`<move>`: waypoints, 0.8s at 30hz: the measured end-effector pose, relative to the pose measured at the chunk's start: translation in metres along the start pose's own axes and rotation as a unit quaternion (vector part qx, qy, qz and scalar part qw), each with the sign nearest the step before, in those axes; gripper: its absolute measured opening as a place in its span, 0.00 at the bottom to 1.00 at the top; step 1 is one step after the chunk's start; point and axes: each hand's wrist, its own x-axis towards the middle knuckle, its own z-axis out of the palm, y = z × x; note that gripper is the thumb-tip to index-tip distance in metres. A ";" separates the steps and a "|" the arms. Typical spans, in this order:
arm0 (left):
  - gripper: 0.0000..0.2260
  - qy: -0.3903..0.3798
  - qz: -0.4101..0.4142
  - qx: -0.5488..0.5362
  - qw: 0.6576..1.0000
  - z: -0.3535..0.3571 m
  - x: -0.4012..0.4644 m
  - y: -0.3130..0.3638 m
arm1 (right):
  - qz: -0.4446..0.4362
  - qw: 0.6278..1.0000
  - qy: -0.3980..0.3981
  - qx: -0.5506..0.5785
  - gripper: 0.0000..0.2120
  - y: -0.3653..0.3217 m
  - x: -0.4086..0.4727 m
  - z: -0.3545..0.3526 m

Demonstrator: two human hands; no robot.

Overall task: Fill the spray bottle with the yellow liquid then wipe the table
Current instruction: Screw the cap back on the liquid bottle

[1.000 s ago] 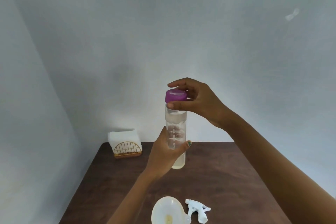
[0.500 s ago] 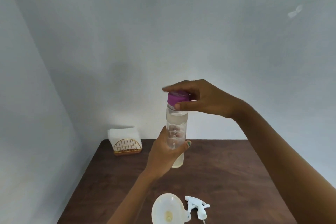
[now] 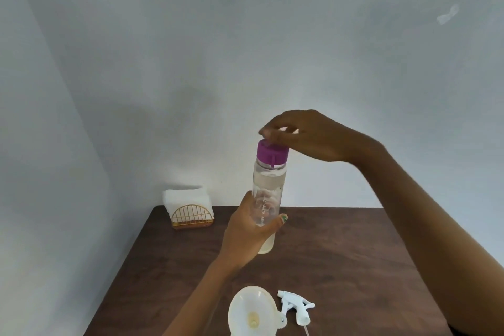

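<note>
Currently, the table [image 3: 341, 267] spreads as a dark wooden surface below both hands, its far edge meeting the wall and its left edge running diagonally toward the viewer; bare room lies across its right half. The napkin holder [image 3: 192, 218] stands at the far left corner, well apart from the work.

The left hand [image 3: 249, 237] grasps the bottle [image 3: 268, 194] around its lower body and holds it upright in the air above the table. Pale yellow liquid shows at the bottom.

The right hand [image 3: 316, 136] has shifted since a second ago: then its fingers wrapped the side of the purple cap [image 3: 272, 154]; now they sit curled on top of it, fingertips pinching at the lid's upper surface. The cap remains seated on the neck. This suggests the opening step is still under way, so pouring cannot start.

The funnel [image 3: 253, 314] stands at the near edge, likely seated in the spray bottle, which is out of view. The sprayer head [image 3: 296, 309] lies just beside it on the right, detached. Keep the lowered bottle clear of both.
</note>
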 end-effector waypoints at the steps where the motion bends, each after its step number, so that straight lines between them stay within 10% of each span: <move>1: 0.21 0.000 0.000 -0.001 1.000 -0.001 0.000 -0.001 | -0.022 0.998 -0.047 0.040 0.13 0.000 -0.001 -0.004; 4: 0.19 0.002 -0.004 0.006 1.000 -0.002 0.000 0.000 | -0.063 0.991 -0.105 0.063 0.12 0.002 -0.002 -0.005; 12: 0.24 -0.006 0.000 0.010 1.000 0.002 -0.004 -0.003 | 0.051 0.978 0.054 -0.195 0.33 -0.003 0.001 0.002; 16: 0.25 -0.005 -0.004 0.000 1.000 0.000 -0.001 -0.004 | -0.041 0.999 0.006 -0.019 0.09 0.001 0.000 -0.007; 19: 0.27 -0.003 -0.004 -0.015 1.000 -0.001 -0.001 -0.004 | -0.080 0.983 -0.141 0.087 0.16 0.002 -0.001 -0.005; 24: 0.27 -0.003 -0.008 -0.001 1.000 0.001 -0.002 -0.005 | -0.038 0.997 -0.058 -0.034 0.14 -0.001 0.004 0.006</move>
